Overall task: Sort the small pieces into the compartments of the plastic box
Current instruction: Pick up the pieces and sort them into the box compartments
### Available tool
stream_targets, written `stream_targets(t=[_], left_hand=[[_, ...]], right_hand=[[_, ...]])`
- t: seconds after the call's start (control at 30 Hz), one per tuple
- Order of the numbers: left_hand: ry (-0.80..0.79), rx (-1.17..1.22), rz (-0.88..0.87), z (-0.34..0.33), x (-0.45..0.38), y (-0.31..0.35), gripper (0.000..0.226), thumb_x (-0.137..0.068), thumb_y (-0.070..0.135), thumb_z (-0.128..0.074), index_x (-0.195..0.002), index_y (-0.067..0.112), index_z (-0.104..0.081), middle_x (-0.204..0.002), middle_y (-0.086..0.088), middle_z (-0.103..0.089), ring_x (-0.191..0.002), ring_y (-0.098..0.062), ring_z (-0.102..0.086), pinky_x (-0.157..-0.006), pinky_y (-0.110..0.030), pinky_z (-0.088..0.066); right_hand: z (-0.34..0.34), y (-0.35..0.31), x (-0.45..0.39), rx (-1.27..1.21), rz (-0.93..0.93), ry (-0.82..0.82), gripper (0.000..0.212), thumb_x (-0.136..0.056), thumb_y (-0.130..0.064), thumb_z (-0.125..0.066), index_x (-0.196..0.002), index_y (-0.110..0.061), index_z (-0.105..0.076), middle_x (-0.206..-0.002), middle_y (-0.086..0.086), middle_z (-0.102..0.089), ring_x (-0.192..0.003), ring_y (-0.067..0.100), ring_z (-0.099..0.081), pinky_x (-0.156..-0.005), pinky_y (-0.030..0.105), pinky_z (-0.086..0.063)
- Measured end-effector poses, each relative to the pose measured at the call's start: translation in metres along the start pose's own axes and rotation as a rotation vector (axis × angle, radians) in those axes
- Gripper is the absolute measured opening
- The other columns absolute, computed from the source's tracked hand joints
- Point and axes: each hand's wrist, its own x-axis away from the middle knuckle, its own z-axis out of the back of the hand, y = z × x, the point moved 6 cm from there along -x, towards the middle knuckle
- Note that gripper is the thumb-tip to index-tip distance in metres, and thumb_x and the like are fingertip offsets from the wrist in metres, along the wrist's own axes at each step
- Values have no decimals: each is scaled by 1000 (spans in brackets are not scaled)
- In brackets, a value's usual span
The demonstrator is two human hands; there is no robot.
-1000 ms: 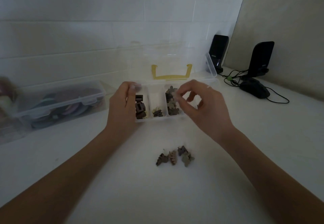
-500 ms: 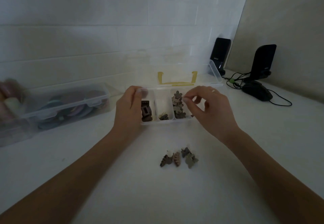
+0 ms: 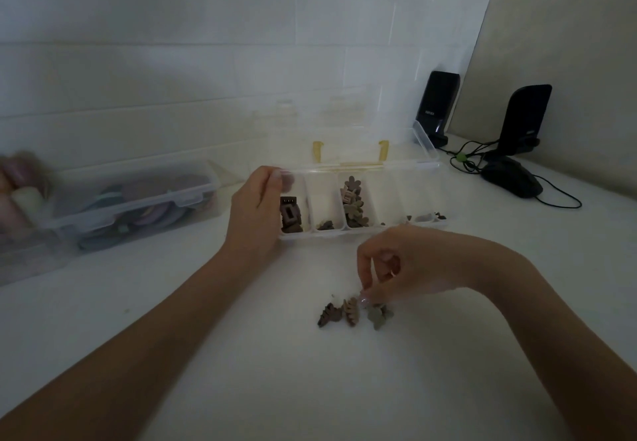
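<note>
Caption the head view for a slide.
Left hand steadies the open plastic box; right hand reaches into loose pieces on the table.

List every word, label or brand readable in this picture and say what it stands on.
Left speaker: small pale brand mark low on its front, too blurred to read.
Right speaker: faint mark near its base, too small to read.
Plastic box, pieces in it, mouse: no text visible.

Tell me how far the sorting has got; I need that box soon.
Mostly done: several compartments of the plastic box already hold pieces. In hand: the right hand reaches into the loose pile on the table; the left hand grips the box's end. Left: that small pile.
</note>
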Motion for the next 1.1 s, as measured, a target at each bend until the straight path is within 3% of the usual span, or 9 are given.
stream_targets(t=[0.17,0.3,0.4,0.7,0.83,0.93,1.1], left_hand=[[9,8,8,-1,0,-2,26,-97,29,-40,-92,16,-61,-85,14,-63,-78,8,-55,-71,-9,-42],[3,18,20,-1,-1,-4,25,-98,29,-40,-93,16,-61,-87,13,-64,-82,0,-58,-74,-15,-44],[1,6,7,0,-1,-2,31,-92,36,-37,-94,16,-62,-88,11,-64,-81,-3,-58,-72,-14,-44],[15,-1,8,0,-1,-6,25,-102,21,-38,-93,17,-61,-86,16,-63,-79,12,-56,-70,-4,-41],[11,-1,0,0,-1,-5,25,-102,21,-38,-94,16,-61,-86,16,-63,-78,14,-56,-70,-3,-41],[13,-9,-2,0,-1,-5,25,-102,21,-38,-95,17,-61,-87,18,-63,-80,15,-56,-69,-2,-40],[25,11,17,0,-1,-7,25,-101,22,-39,-94,16,-63,-86,15,-65,-85,5,-60,-75,-12,-45]], right_hand=[[-3,-1,-4,-62,35,-20,13,-82,-38,-68,-81,-26,-64,-73,-6,-69,-58,0,-56,-56,16,-41],[7,-8,-4,-292,176,76,3,-84,-19,-68,-85,-19,-66,-76,-8,-70,-62,0,-60,-56,12,-44],[19,-10,-3,-371,270,228,12,-83,-12,-69,-86,-22,-64,-83,-8,-70,-62,2,-60,-56,10,-44],[30,-5,-2,-317,288,495,24,-81,-9,-68,-84,-29,-55,-81,-15,-65,-62,0,-56,-53,5,-37],[32,-8,1,-305,295,557,22,-81,-4,-68,-90,-21,-58,-75,-21,-67,-66,-4,-58,-55,3,-38],[35,-9,2,-310,286,623,24,-80,-4,-70,-98,-19,-69,-84,-13,-71,-68,-7,-59,-56,3,-38],[41,-3,5,-328,251,711,24,-79,-6,-71,-93,-24,-75,-83,-13,-71,-63,-2,-54,-51,7,-36]])
